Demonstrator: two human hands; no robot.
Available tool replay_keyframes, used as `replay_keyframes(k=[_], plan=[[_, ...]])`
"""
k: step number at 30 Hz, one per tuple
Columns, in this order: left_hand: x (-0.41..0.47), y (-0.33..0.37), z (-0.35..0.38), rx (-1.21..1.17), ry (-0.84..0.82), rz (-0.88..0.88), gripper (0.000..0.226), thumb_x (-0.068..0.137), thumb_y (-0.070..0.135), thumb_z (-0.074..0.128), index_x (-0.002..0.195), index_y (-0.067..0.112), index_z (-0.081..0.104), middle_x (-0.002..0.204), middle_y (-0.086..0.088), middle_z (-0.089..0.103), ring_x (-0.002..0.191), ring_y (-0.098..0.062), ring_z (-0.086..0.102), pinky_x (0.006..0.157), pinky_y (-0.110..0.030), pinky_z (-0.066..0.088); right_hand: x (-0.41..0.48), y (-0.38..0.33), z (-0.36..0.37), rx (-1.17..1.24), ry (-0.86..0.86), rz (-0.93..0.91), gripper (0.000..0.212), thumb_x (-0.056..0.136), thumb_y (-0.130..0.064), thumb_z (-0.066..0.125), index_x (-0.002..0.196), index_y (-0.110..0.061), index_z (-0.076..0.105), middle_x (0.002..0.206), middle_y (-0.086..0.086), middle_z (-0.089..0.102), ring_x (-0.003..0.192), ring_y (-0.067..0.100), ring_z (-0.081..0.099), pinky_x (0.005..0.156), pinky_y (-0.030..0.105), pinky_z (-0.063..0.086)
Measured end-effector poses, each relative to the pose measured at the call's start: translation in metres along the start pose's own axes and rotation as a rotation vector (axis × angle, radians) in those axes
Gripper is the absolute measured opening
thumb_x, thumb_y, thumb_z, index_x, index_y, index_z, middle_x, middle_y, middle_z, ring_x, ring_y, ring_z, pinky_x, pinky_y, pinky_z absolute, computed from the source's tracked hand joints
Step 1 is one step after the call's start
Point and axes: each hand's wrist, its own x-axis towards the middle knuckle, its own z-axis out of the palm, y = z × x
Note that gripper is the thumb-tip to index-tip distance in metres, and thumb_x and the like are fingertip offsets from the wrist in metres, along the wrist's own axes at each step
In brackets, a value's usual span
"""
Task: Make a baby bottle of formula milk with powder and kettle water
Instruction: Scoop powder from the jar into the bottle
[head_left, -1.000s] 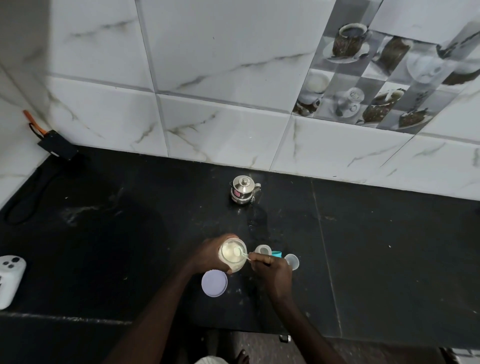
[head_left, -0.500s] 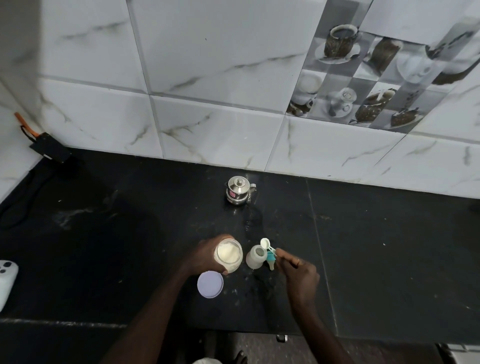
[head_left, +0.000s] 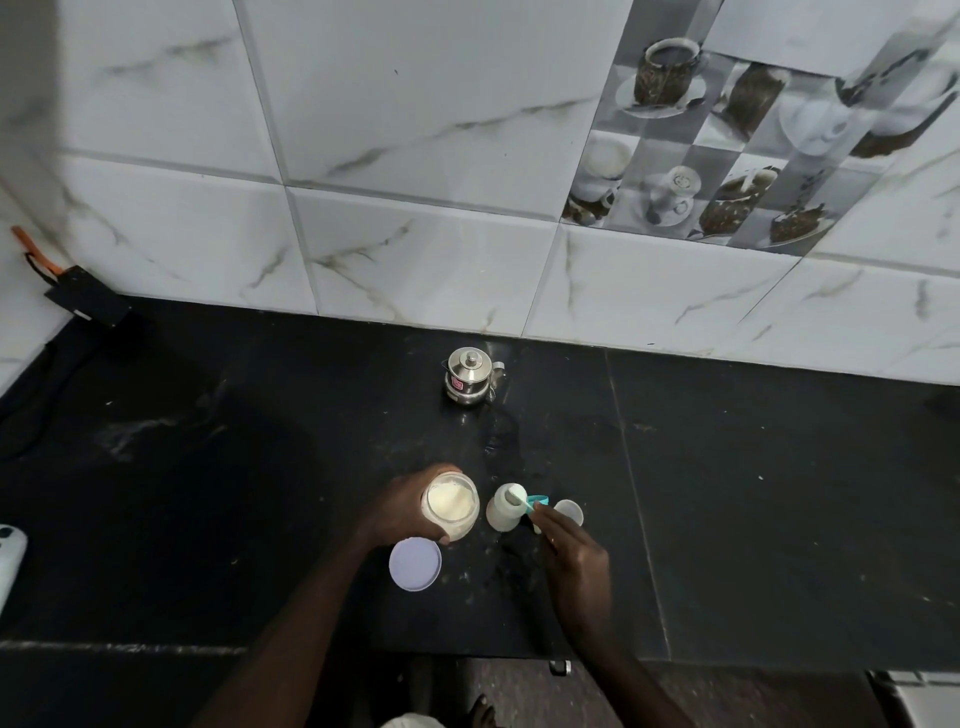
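An open jar of pale formula powder (head_left: 451, 505) stands on the black counter (head_left: 753, 493), and my left hand (head_left: 402, 506) is wrapped around its left side. Just right of it stands the small white baby bottle (head_left: 503, 514). My right hand (head_left: 574, 566) holds a small scoop (head_left: 517, 492) by its handle, with the white scoop bowl over the bottle's mouth. A teal bottle ring (head_left: 537, 501) and a clear cap (head_left: 569, 512) lie right of the bottle. A small steel kettle (head_left: 469, 375) sits farther back near the wall.
The jar's lilac lid (head_left: 415, 564) lies flat in front of the jar. A white device (head_left: 9, 556) rests at the counter's left edge. A black cable and plug (head_left: 85, 301) run along the left wall. Powder specks and a wet patch mark the counter around the bottle.
My right hand lifted the scoop out of the powder jar and carried it right, over the bottle's mouth. My left hand stayed on the jar.
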Motion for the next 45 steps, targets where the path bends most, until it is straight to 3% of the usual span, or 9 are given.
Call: replay_keyframes(k=[5, 17, 22, 25, 29, 32, 34, 37, 45], plan=[[0.000, -0.001, -0.001, 0.009, -0.004, -0.010, 0.092, 0.052, 0.031, 0.092, 0.134, 0.046, 0.052, 0.127, 0.026, 0.064, 0.120, 0.001, 0.060, 0.103, -0.033, 0.052, -0.002, -0.003, -0.005, -0.029, -0.050, -0.061, 0.041, 0.092, -0.031, 0.054, 0.119, -0.009, 0.077, 0.125, 0.006, 0.073, 0.104, 0.018, 0.075, 0.081, 0.026, 0.062], [0.001, -0.002, 0.000, 0.018, -0.009, -0.025, 0.089, 0.055, 0.029, 0.093, 0.129, 0.052, 0.051, 0.125, 0.031, 0.063, 0.118, 0.011, 0.057, 0.100, -0.023, 0.049, -0.005, 0.003, 0.000, -0.011, -0.083, -0.124, 0.041, 0.093, -0.028, 0.054, 0.120, -0.005, 0.075, 0.129, 0.009, 0.071, 0.110, 0.021, 0.073, 0.085, 0.035, 0.063], [0.001, -0.003, -0.001, -0.002, -0.016, -0.015, 0.088, 0.054, 0.029, 0.092, 0.124, 0.061, 0.049, 0.126, 0.031, 0.062, 0.119, 0.011, 0.057, 0.101, -0.025, 0.050, -0.006, 0.004, 0.002, 0.005, -0.094, -0.115, 0.043, 0.092, -0.028, 0.052, 0.122, -0.007, 0.075, 0.132, 0.005, 0.069, 0.113, 0.019, 0.071, 0.093, 0.027, 0.058], [0.002, -0.002, -0.001, 0.001, -0.033, -0.012, 0.096, 0.053, 0.029, 0.093, 0.126, 0.065, 0.043, 0.131, 0.027, 0.060, 0.122, 0.005, 0.057, 0.105, -0.032, 0.050, -0.004, 0.003, 0.001, 0.004, -0.091, -0.097, 0.043, 0.092, -0.029, 0.050, 0.123, -0.009, 0.074, 0.133, 0.003, 0.069, 0.114, 0.018, 0.071, 0.089, 0.030, 0.060], [0.003, 0.003, 0.002, 0.008, -0.072, -0.050, 0.138, 0.041, 0.046, 0.100, 0.146, 0.068, 0.013, 0.162, 0.011, 0.035, 0.150, -0.014, 0.033, 0.119, -0.043, 0.038, -0.002, 0.006, 0.003, -0.012, -0.108, -0.077, 0.045, 0.093, -0.031, 0.051, 0.126, -0.010, 0.073, 0.134, 0.003, 0.068, 0.115, 0.018, 0.071, 0.087, 0.034, 0.062], [0.009, 0.027, 0.005, 0.045, 0.023, 0.033, 0.138, 0.049, 0.056, 0.096, 0.157, 0.052, 0.011, 0.171, 0.009, 0.011, 0.158, -0.012, 0.007, 0.126, -0.045, 0.022, -0.002, 0.011, 0.005, -0.055, -0.150, -0.073, 0.045, 0.093, -0.033, 0.053, 0.130, -0.015, 0.071, 0.138, -0.002, 0.066, 0.117, 0.015, 0.069, 0.085, 0.033, 0.062], [0.021, 0.047, 0.011, 0.180, 0.063, 0.164, 0.123, 0.060, 0.053, 0.093, 0.160, 0.040, 0.021, 0.169, 0.009, 0.025, 0.157, -0.009, 0.015, 0.129, -0.043, 0.014, -0.002, 0.011, 0.004, -0.077, -0.175, -0.060, 0.044, 0.093, -0.034, 0.054, 0.131, -0.018, 0.070, 0.139, -0.005, 0.065, 0.116, 0.012, 0.069, 0.083, 0.032, 0.062], [0.039, 0.068, 0.022, 0.370, 0.029, 0.236, 0.112, 0.065, 0.041, 0.089, 0.158, 0.026, 0.029, 0.150, 0.008, 0.056, 0.143, -0.007, 0.044, 0.130, -0.037, 0.003, 0.001, 0.006, 0.003, -0.095, -0.165, -0.051, 0.043, 0.093, -0.031, 0.051, 0.127, -0.016, 0.072, 0.135, -0.003, 0.067, 0.113, 0.014, 0.071, 0.080, 0.032, 0.063], [0.063, 0.075, 0.039, 0.622, -0.070, 0.303, 0.089, 0.074, 0.028, 0.084, 0.150, 0.021, 0.037, 0.132, 0.009, 0.070, 0.127, -0.016, 0.062, 0.127, -0.037, 0.006, 0.011, -0.007, -0.002, -0.162, -0.176, -0.067, 0.035, 0.093, -0.027, 0.052, 0.119, -0.017, 0.073, 0.129, -0.009, 0.067, 0.105, 0.012, 0.071, 0.072, 0.030, 0.061]])
